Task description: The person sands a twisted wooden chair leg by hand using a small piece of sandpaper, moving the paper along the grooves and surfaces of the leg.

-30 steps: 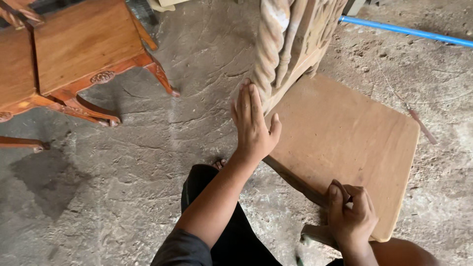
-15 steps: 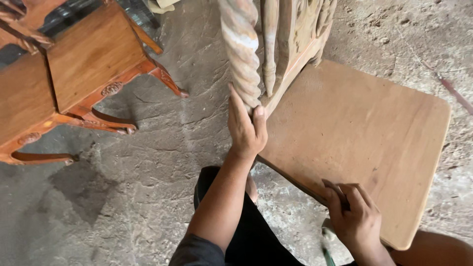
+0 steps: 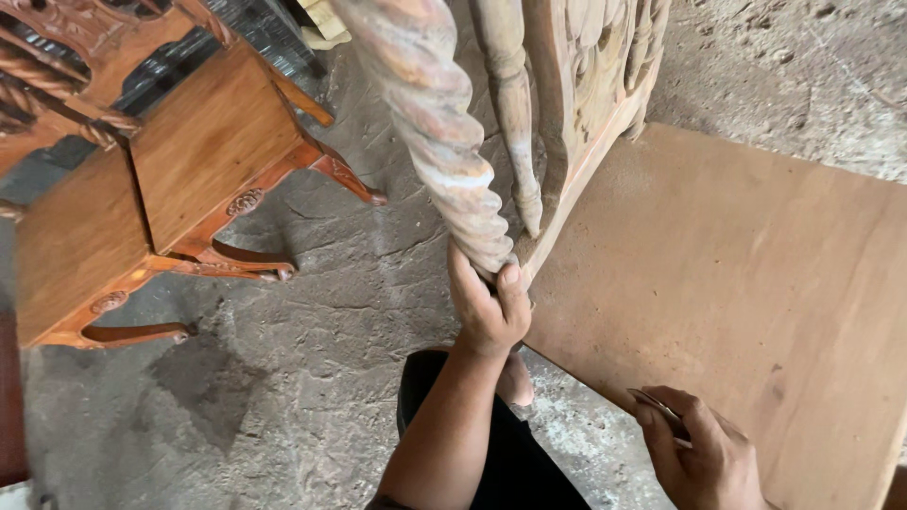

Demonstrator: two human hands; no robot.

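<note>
At centre frame the left hand (image 3: 487,312) closes its fingers round the foot of the twisted post (image 3: 435,123) of the raw carved chair (image 3: 586,85). At lower right, the right hand (image 3: 704,453) pinches a folded sanding sheet (image 3: 661,411) against the front edge of the bare seat (image 3: 756,283). Good sanding here likely means keeping the frame steady and stroking along the edge. 2 finished chairs (image 3: 142,198) lie at upper left.

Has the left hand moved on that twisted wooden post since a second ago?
Yes. The left hand was laid flat against the twisted post; now it wraps around the post's lower end, beside the wooden seat board.
</note>
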